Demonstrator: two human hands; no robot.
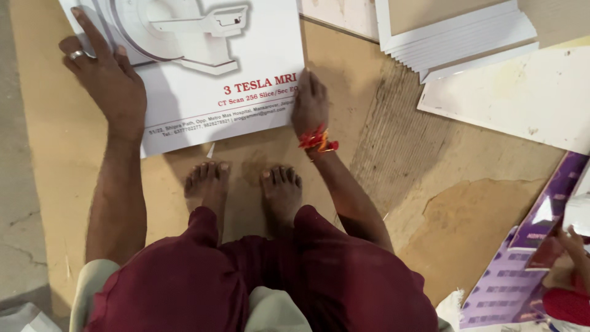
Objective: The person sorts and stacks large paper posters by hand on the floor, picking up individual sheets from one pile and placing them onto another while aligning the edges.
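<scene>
A large white printed card sheet with a grey machine picture and red lettering lies flat on brown cardboard on the floor. My left hand, wearing a ring, presses flat on the sheet's left part, fingers spread. Along the sheet's right edge near its lower corner rests my right hand, fingers together, with a red thread band at the wrist. I am squatting; my bare feet stand just below the sheet.
A stack of white-edged boards lies at the upper right, with a big white sheet beside it. Purple printed sheets lie at the lower right, where another person's hand shows. Grey concrete floor runs along the left.
</scene>
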